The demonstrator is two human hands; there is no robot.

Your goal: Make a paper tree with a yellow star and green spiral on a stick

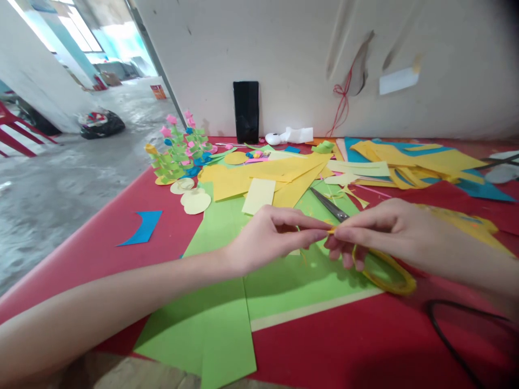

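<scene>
Yellow paper piece [332, 230] is pinched by my left hand [279, 235] and right hand [379, 228]; markings on the distant orange box [158, 92] are too blurred to read.

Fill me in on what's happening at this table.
A person pinches a small yellow piece between the fingertips of the left hand and right hand, above green paper. Scissors show beneath the right hand; whether it also holds them is unclear. Yellow sheets lie beyond, and pink-and-green paper flowers stand near the table's far left corner.
</scene>
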